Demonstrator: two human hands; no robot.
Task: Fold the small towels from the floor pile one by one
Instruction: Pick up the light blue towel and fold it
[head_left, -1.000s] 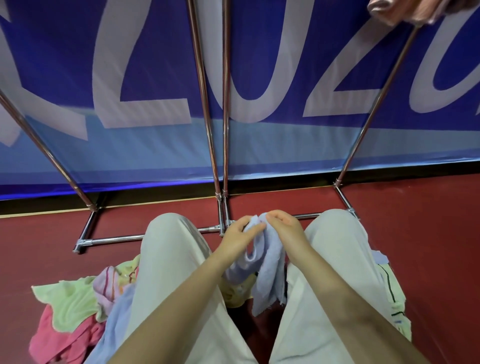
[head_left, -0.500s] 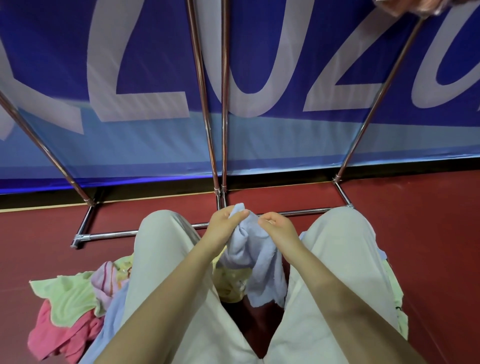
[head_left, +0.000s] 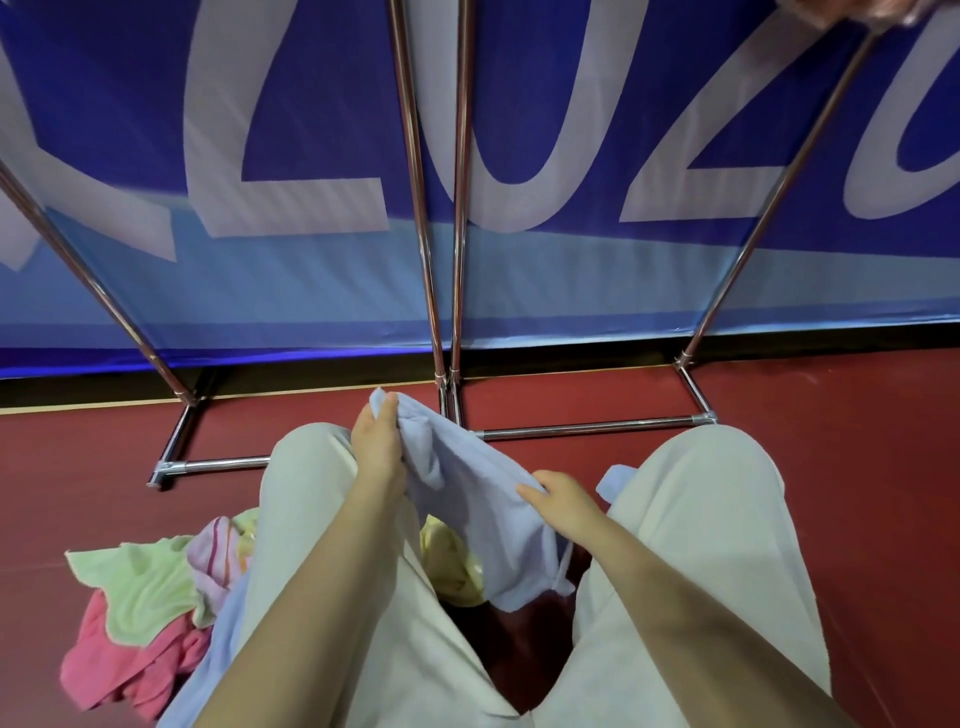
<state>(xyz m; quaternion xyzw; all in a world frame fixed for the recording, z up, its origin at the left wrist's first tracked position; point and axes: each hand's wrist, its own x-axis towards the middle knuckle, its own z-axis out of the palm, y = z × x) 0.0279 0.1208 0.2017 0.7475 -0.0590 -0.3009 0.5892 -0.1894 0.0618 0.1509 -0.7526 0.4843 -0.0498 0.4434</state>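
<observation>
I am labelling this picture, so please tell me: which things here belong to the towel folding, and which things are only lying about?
Job: light blue towel, left hand, right hand, floor pile.

Lying about: metal rack, blue banner, cloth on the rack.

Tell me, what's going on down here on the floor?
A person sits on the red floor sorting small towels. Both hands hold a light blue towel over the lap: the left hand grips its upper corner, the right hand pinches a lower edge, stretching it out. It is not yet folded. More towels, green, pink and yellow, lie in a heap by the legs.
</observation>
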